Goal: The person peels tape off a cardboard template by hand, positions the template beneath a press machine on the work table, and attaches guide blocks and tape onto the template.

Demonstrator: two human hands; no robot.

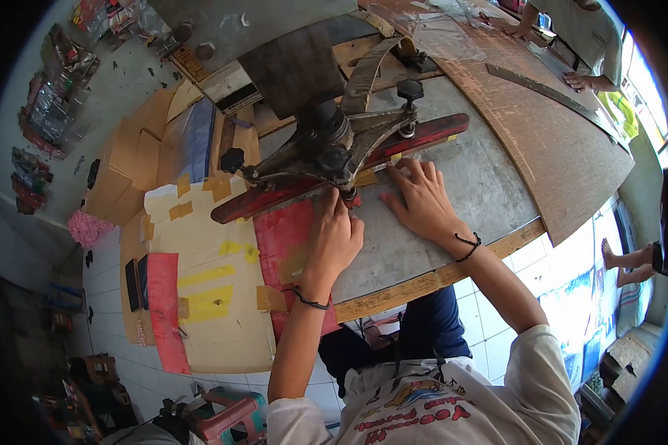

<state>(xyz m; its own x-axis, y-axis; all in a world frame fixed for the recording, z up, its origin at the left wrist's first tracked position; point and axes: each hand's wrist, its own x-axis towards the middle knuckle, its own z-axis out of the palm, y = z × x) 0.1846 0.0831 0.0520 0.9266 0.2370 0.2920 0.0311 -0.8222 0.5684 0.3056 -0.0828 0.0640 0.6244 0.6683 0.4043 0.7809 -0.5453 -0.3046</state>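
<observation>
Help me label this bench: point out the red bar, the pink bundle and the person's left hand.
Red bar point(436, 133): head view; on the stretch near its right end.
Pink bundle point(89, 228): head view; on its middle.
Left hand point(337, 243): head view; on the back of the hand.

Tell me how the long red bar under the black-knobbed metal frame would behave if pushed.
The red bar is probably stiff: both ends extend past the metal frame without visible sagging. It seems unlikely to roll, being long and apparently flat-sided. It may resist sliding freely, since the frame sits over its middle and appears joined to it.
</observation>
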